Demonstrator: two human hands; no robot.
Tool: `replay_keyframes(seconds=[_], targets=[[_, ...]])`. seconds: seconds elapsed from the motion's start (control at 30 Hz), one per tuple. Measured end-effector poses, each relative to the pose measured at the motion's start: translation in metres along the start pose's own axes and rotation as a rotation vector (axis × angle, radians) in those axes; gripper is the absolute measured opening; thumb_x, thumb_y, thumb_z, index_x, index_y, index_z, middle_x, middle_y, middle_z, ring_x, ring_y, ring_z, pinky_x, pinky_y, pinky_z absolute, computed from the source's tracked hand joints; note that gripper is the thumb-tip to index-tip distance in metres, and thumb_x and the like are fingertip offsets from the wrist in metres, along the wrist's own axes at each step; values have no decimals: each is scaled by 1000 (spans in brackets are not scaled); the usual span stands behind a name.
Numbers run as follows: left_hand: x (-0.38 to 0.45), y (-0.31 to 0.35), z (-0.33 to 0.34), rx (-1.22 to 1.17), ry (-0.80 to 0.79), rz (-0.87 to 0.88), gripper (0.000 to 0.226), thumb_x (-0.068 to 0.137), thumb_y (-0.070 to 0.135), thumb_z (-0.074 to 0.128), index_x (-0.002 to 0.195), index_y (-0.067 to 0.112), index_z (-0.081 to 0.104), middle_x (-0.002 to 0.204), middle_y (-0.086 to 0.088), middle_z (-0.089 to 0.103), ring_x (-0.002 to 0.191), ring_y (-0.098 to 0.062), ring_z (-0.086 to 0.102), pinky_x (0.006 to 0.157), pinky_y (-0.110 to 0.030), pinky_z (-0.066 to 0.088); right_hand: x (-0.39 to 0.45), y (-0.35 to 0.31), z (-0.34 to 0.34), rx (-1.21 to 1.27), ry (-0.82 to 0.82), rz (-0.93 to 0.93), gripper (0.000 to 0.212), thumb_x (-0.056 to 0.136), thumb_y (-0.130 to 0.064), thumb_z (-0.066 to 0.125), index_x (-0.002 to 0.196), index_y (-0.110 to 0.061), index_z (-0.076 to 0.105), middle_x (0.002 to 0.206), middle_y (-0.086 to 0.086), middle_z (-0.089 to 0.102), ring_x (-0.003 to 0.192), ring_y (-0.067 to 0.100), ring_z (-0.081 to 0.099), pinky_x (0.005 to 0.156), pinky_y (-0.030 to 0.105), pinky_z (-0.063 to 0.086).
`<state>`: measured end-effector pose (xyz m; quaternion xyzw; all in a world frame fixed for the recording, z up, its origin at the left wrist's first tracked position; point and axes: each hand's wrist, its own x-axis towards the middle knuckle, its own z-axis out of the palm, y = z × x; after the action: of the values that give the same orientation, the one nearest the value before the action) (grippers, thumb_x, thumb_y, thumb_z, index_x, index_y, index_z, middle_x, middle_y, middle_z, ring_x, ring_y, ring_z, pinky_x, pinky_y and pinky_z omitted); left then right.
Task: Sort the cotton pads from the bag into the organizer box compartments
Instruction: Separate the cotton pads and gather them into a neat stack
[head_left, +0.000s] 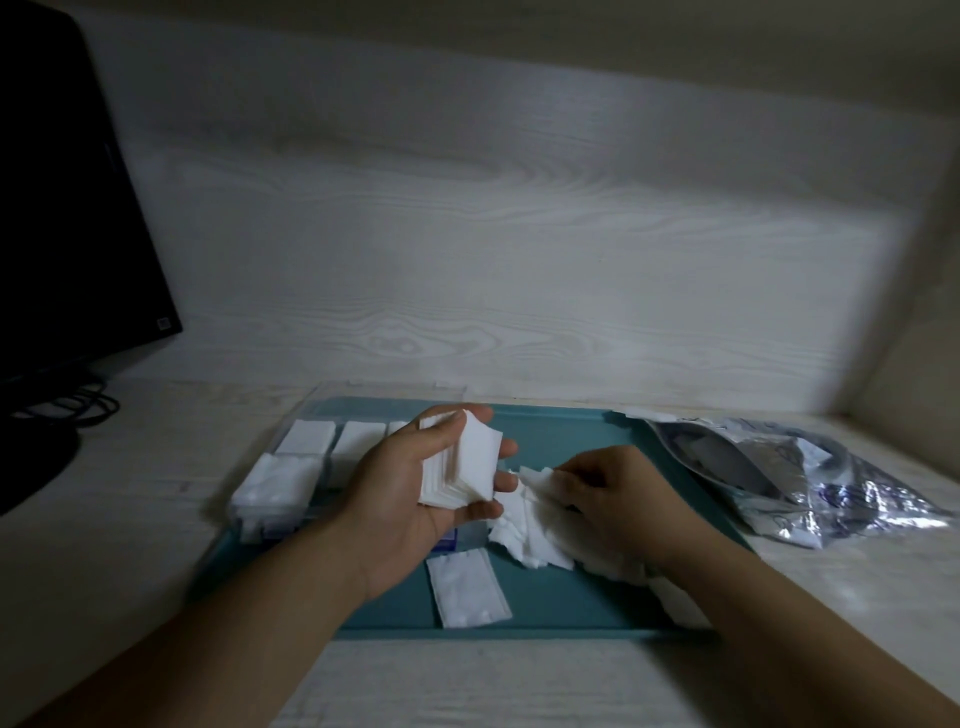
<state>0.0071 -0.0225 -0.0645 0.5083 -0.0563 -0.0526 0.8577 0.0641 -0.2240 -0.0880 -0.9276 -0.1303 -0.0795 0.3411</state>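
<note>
Cotton pads fill my left hand (415, 483): I see a fanned stack of white squares (462, 462) lying in the upturned palm, with the thumb curled over the top edge and the fingers wrapped up from beneath, so that hand is clasped round the stack. Just to the right of it, my right hand (608, 493) lies palm down on a loose heap of pads (530, 525), its fingertips pinching the edge of one or more pads at the top of the heap; how many I cannot tell. The heap spreads from between the two hands down under the right wrist. Both hands are over a teal tray (566, 603).

Below the left hand, nearer to me, one larger rectangular pad (467, 587) lies flat and alone on the tray. Beyond and to the left of the left hand stands the clear organizer box (296, 467), part of it hidden behind that hand. Its visible compartments hold white pads: two far ones show flat stacks, and a nearer one on the left is packed full. Small packets with blue print peek out just under the left palm, too hidden to read.

To the right of my right hand, partly off the tray, lies the crumpled shiny bag (789, 478), lying on its side on the pale wood-grain table (467, 686). Far to the left of both hands, a dark monitor (67, 218) stands with cables (83, 405) at its base.
</note>
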Motion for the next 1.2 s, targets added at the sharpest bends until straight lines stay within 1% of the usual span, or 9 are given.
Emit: replay_keyframes(seconds=[0.07, 0.13, 0.3, 0.47, 0.6, 0.77, 0.9, 1.0, 1.2], targets=[[0, 0, 0, -3, 1, 0, 28, 99, 19, 42, 117, 7, 60, 103, -24, 70, 68, -28, 68, 55, -32, 54, 0, 3, 4, -22, 54, -28, 25, 92, -19, 59, 75, -2, 67, 67, 14, 65, 51, 5, 44, 49, 17, 35], [-1, 1, 1, -5, 2, 1, 27, 100, 19, 41, 116, 7, 60, 103, -24, 70, 67, -28, 68, 54, -32, 55, -4, 1, 4, -51, 150, -71, 24, 93, -18, 58, 71, -13, 65, 64, 2, 64, 48, 0, 47, 51, 13, 37], [-2, 1, 3, -9, 20, 10, 25, 101, 17, 41, 112, 8, 61, 103, -26, 69, 71, -30, 67, 54, -33, 55, -12, -23, -17, 65, 592, -235, 12, 94, -15, 58, 85, -18, 66, 79, -6, 65, 71, 9, 58, 63, 15, 39], [-2, -1, 5, 0, 25, 16, 28, 102, 18, 42, 119, 5, 60, 103, -22, 70, 75, -29, 68, 55, -33, 55, -26, -51, -34, 760, 125, -187, 25, 97, -13, 55, 77, -8, 69, 63, 8, 61, 57, 15, 49, 54, 21, 41], [-4, -3, 10, 13, -55, -21, 36, 97, 23, 46, 125, 6, 60, 110, -22, 70, 79, -30, 70, 57, -34, 56, -27, -51, -18, 542, 119, -233, 25, 95, -8, 58, 73, -12, 70, 59, -7, 64, 52, 1, 52, 55, 11, 41], [-6, -5, 15, -28, -114, -90, 53, 81, 28, 54, 130, 7, 56, 115, -21, 70, 94, -40, 72, 64, -40, 61, -25, -43, -12, 310, 180, -229, 28, 94, -11, 61, 77, -32, 66, 82, -11, 69, 76, 0, 62, 67, 9, 45], [-7, -5, 19, -56, -94, -94, 52, 80, 24, 57, 129, 7, 57, 114, -20, 71, 96, -38, 72, 68, -42, 61, -27, -44, -12, 189, 192, -264, 17, 96, -22, 59, 107, -29, 70, 100, -8, 62, 87, 0, 59, 69, 9, 44], [-7, -4, 19, -72, -34, -69, 35, 91, 18, 54, 125, 10, 60, 113, -19, 71, 96, -34, 72, 74, -44, 61, -30, -44, -12, 177, 140, -220, 42, 95, -37, 56, 136, -29, 53, 114, -15, 57, 99, -2, 57, 81, 13, 47], [-5, -2, 19, -109, 36, -40, 34, 96, 13, 53, 129, 13, 61, 118, -20, 69, 111, -40, 65, 83, -46, 58, -35, -46, -15, 193, -96, -342, 78, 79, -37, 76, 146, -30, 37, 132, -23, 54, 119, -11, 49, 102, 8, 36]])
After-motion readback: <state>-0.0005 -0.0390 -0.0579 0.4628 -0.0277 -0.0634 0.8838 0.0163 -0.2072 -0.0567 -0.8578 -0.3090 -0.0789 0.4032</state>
